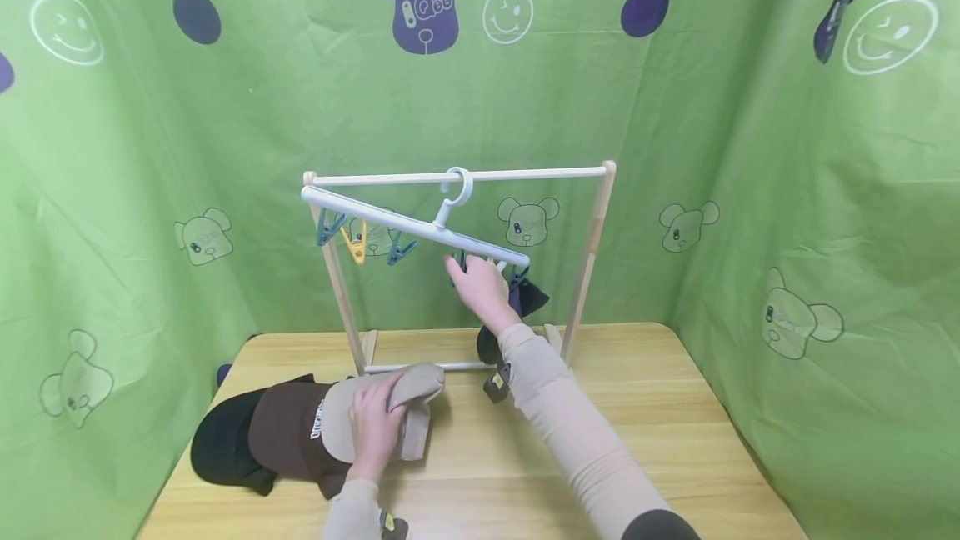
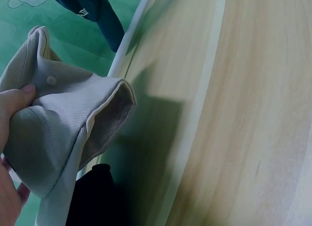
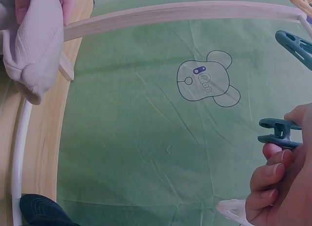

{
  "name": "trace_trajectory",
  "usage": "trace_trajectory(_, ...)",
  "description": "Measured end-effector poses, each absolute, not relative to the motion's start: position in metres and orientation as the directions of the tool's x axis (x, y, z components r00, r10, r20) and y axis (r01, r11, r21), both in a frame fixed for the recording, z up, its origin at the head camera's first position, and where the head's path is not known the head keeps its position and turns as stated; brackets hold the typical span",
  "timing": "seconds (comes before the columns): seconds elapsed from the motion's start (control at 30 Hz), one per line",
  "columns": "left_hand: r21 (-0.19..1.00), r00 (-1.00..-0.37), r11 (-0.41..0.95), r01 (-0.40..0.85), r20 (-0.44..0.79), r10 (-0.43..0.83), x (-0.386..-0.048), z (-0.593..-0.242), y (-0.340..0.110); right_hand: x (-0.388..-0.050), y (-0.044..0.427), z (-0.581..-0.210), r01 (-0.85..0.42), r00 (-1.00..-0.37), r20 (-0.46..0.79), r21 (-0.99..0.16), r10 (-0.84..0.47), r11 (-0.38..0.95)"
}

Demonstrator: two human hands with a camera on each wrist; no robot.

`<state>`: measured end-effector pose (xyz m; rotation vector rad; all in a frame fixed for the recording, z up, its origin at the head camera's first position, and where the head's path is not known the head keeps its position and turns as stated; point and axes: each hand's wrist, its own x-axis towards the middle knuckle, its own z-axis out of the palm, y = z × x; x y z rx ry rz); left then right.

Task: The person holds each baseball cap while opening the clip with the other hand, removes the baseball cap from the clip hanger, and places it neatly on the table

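Observation:
My left hand (image 1: 373, 423) grips a beige cap (image 2: 63, 104), thumb on its ribbed fabric, at the right end of a row of caps. Higher up, my right hand (image 1: 482, 288) pinches a dark green clothespin (image 3: 280, 131) under the white hanger (image 1: 390, 217). That hanger hooks over the rack's top bar and tilts down to the right. From its low end hangs a dark cap (image 1: 534, 298), partly behind my right forearm. A white clip (image 3: 233, 209) sits beside my right fingers.
Left of the beige cap lie a brown cap (image 1: 281, 432) and a black cap (image 1: 221, 440) on the wooden table (image 1: 675, 440). Yellow (image 1: 358, 247) and green (image 1: 400, 252) clips hang from the hanger's raised side. The wooden rack (image 1: 592, 248) stands before a green curtain (image 1: 540, 115).

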<state>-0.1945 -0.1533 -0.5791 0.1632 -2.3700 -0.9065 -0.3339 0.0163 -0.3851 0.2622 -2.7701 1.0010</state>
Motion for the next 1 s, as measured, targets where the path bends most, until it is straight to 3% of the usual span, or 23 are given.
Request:
trace_trajectory(0.47, 0.684, -0.812, 0.715, 0.148, 0.497, -0.307, -0.199, -0.594, -0.149, -0.335, 0.016, -0.385, -0.215, -0.97, 0.223, -0.611, -0.095, 0.762)
trace_trajectory(0.77, 0.72, -0.862, 0.687, 0.1, 0.408, -0.302, -0.198, -0.6, -0.147, -0.334, 0.015, -0.384, -0.207, -0.972, 0.218, -0.612, -0.089, 0.763)
trace_trajectory(1.0, 0.698, -0.87, 0.708, 0.105, 0.409, -0.274, -0.198, -0.609, -0.147, -0.335, 0.015, -0.386, -0.21, -0.971, 0.224, -0.607, -0.088, 0.766)
